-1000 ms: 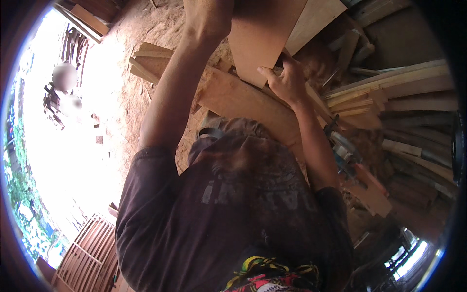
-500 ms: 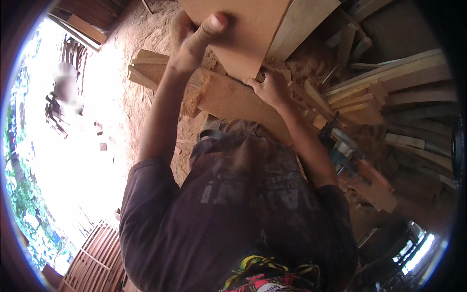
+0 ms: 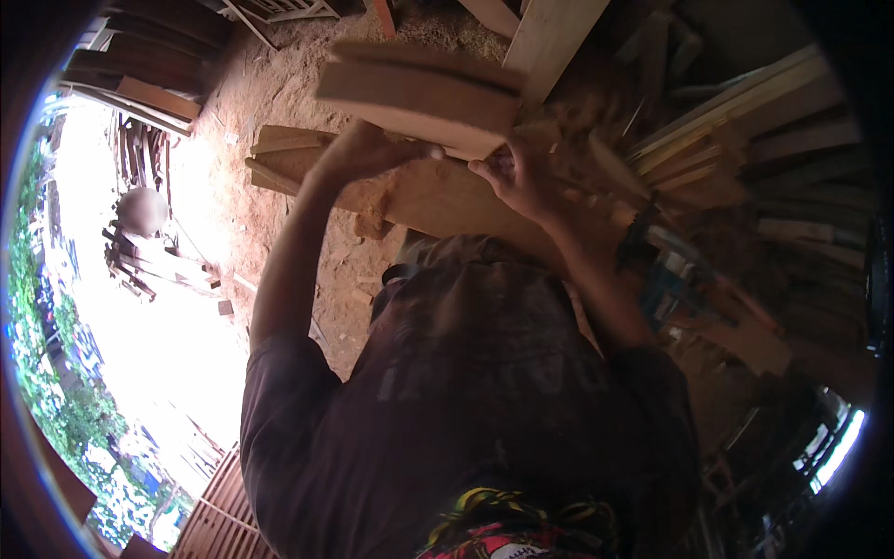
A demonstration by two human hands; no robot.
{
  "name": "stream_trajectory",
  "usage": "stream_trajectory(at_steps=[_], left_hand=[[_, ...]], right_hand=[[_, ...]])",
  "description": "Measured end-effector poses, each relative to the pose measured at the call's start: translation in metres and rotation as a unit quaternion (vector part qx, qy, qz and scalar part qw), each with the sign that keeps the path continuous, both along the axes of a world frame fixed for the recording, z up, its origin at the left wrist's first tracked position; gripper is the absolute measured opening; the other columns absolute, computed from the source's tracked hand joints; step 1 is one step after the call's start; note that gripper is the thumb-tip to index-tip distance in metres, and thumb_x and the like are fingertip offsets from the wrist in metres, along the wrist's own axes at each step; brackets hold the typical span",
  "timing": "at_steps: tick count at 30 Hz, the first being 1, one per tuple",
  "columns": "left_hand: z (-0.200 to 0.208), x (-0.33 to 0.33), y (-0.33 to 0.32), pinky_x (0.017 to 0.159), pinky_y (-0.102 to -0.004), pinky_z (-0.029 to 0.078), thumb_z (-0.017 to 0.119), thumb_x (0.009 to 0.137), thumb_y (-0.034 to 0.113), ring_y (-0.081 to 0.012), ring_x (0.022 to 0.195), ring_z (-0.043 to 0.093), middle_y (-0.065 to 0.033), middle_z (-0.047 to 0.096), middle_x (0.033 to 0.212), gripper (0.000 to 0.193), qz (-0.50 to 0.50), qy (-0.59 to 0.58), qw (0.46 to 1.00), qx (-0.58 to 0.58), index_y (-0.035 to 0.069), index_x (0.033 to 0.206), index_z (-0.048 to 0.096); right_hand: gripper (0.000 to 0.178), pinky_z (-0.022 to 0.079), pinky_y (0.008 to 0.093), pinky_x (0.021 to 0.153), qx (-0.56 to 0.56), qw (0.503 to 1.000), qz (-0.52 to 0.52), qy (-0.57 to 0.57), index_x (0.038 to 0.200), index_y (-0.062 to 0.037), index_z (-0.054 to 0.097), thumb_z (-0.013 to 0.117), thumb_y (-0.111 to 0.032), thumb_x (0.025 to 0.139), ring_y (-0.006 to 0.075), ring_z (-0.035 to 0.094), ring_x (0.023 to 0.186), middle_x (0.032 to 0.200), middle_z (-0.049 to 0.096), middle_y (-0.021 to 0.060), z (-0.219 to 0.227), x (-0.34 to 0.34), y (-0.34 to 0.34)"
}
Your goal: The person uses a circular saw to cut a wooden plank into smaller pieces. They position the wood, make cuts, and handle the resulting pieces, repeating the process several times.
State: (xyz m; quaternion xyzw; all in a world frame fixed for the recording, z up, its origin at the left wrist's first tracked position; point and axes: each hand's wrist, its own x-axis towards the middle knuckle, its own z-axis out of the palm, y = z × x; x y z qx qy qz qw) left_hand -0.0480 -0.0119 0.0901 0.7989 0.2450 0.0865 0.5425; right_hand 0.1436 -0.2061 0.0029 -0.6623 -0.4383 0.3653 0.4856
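Observation:
A thick brown wooden board [image 3: 419, 101] is raised above the workbench, tilted so that its near edge faces me; motion blurs its far side. My left hand [image 3: 368, 152] holds the board from beneath at its left part, the thumb stretched along the near edge. At the near right corner, my right hand [image 3: 523, 183] is closed on the board with bent fingers. Under both hands lies a wide wooden plank [image 3: 447, 200] dusted with sawdust. The fingertips behind the board are hidden.
A teal power tool [image 3: 663, 270] lies by my right forearm. Stacked timber [image 3: 726, 140] fills the right side. A pale plank [image 3: 559, 47] slants away beyond the board. Sawdust covers the ground [image 3: 251, 168] to the left. Slatted wooden pieces [image 3: 223, 512] stand at the lower left.
The board has tipped from showing its broad face to showing its near edge. My left hand has moved down and nearer, from the face to below the edge. The right hand stays at the corner.

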Motion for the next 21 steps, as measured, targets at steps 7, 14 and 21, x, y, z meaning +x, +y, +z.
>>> stream_trajectory(at_steps=[7,14,21], left_hand=[[-0.062,-0.008,0.006,0.091,-0.0404,0.058,0.089,0.082,0.019,-0.0256,0.106,0.073,-0.0095,0.075,0.111,0.048,-0.121,-0.071,0.905,0.402,0.006,0.123,0.069],[-0.126,0.005,0.021,0.09,-0.0426,0.056,0.076,0.086,0.016,-0.0314,0.112,0.07,-0.0141,0.073,0.117,0.037,-0.162,-0.045,0.981,0.097,0.008,0.121,0.068],[-0.134,0.007,0.023,0.101,-0.0479,0.05,0.08,0.082,0.02,-0.0346,0.13,0.06,-0.0133,0.07,0.129,0.048,-0.131,0.103,0.967,0.193,0.012,0.128,0.066]], right_hand=[[0.042,0.06,0.0394,0.08,-0.109,0.991,0.008,-0.074,0.123,-0.0027,0.07,0.082,-0.025,0.09,0.0272,0.076,0.096,0.106,0.076,0.0165,0.045,-0.01,-0.004],[0.031,0.058,0.0483,0.084,-0.046,0.965,0.02,-0.258,0.113,-0.0029,0.074,0.072,-0.015,0.084,0.0379,0.073,0.093,0.106,0.075,0.0181,-0.057,-0.007,-0.013],[0.044,0.056,0.0498,0.094,-0.116,0.982,-0.009,-0.151,0.128,-0.0073,0.066,0.067,-0.01,0.084,0.0381,0.07,0.108,0.129,0.068,0.0182,-0.09,-0.02,0.0]])
